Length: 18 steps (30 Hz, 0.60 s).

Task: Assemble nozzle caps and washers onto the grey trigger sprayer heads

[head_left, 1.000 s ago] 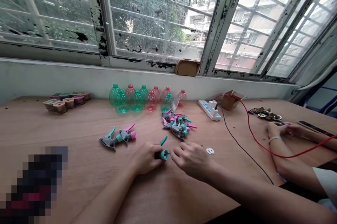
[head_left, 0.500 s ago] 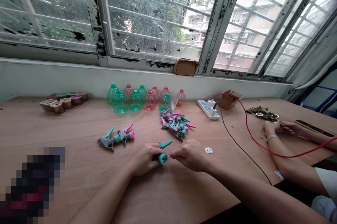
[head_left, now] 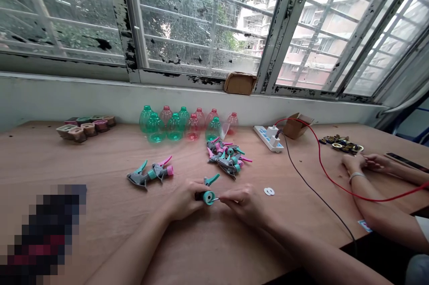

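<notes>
My left hand (head_left: 184,200) is closed around a grey spray-trigger head with a teal cap (head_left: 207,194), held just above the wooden table (head_left: 100,213). My right hand (head_left: 244,202) pinches a small thin part at the teal cap's opening; I cannot make out what the part is. Two finished trigger heads (head_left: 150,174), one teal and one pink, lie to the left. A pile of several more trigger heads (head_left: 227,157) sits just behind my hands. A small white washer (head_left: 268,191) lies to the right of my right hand.
Green and pink plastic bottles (head_left: 187,125) stand in a row by the wall. Small coloured pots (head_left: 85,127) sit at the far left. A power strip (head_left: 268,137) with red and black cables, a cardboard box (head_left: 296,126), metal parts (head_left: 342,144), and another person's arms (head_left: 365,173) occupy the right.
My right hand closed into a pinch against the teal cap. The trigger head's lever tilted from upright to a flatter angle in my left hand.
</notes>
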Available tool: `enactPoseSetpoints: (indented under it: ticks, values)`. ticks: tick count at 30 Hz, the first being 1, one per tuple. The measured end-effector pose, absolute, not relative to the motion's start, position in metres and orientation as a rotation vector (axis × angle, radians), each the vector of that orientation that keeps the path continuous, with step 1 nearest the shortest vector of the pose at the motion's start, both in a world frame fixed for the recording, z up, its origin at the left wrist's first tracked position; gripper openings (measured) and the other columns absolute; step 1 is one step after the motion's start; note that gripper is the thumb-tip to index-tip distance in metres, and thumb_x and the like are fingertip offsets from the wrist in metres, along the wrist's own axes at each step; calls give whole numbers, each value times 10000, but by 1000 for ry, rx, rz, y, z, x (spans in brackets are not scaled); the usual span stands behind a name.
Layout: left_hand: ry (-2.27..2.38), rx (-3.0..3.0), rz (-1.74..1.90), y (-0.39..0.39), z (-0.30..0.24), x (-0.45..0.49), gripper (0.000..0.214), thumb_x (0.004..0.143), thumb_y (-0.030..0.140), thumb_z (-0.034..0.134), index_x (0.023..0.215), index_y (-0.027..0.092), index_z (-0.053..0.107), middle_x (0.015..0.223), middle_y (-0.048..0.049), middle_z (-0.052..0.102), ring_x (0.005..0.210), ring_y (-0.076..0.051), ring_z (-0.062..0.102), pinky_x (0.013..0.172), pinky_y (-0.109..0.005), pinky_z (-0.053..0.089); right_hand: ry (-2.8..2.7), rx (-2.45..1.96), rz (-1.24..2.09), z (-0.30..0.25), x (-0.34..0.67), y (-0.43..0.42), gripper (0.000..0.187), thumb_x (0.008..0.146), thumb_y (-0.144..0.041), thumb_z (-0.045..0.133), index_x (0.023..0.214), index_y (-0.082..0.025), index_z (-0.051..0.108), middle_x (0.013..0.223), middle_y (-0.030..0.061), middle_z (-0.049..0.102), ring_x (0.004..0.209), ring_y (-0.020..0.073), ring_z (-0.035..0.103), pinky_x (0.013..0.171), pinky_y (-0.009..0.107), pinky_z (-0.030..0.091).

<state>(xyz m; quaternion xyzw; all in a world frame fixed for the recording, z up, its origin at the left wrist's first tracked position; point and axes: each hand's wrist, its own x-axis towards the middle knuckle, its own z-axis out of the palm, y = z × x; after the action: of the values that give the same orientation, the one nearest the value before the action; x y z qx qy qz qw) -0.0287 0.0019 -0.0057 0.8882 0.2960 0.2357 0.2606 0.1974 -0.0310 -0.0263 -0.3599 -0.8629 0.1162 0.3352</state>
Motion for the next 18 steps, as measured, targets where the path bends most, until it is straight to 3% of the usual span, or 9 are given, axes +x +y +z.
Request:
enactPoseSetpoints:
  ticks: [7, 18]
  values:
    - [873, 2340, 711, -1, 1, -27, 126, 758, 120, 579, 778, 159, 697, 712, 6, 585, 663, -108, 507, 612, -213, 350, -2165, -920, 165, -29, 193, -36, 223, 952, -249, 506, 991, -234, 726, 967, 33, 747, 844, 143, 688, 740, 226, 469]
    - [984, 2408, 755, 0, -5, -23, 48, 734, 186, 624, 775, 165, 639, 863, -16, 571, 727, -123, 527, 640, -218, 382, -2437, -1147, -434, 4, 195, -38, 212, 931, -159, 484, 985, -243, 671, 822, 16, 680, 712, 136, 538, 608, 265, 293]
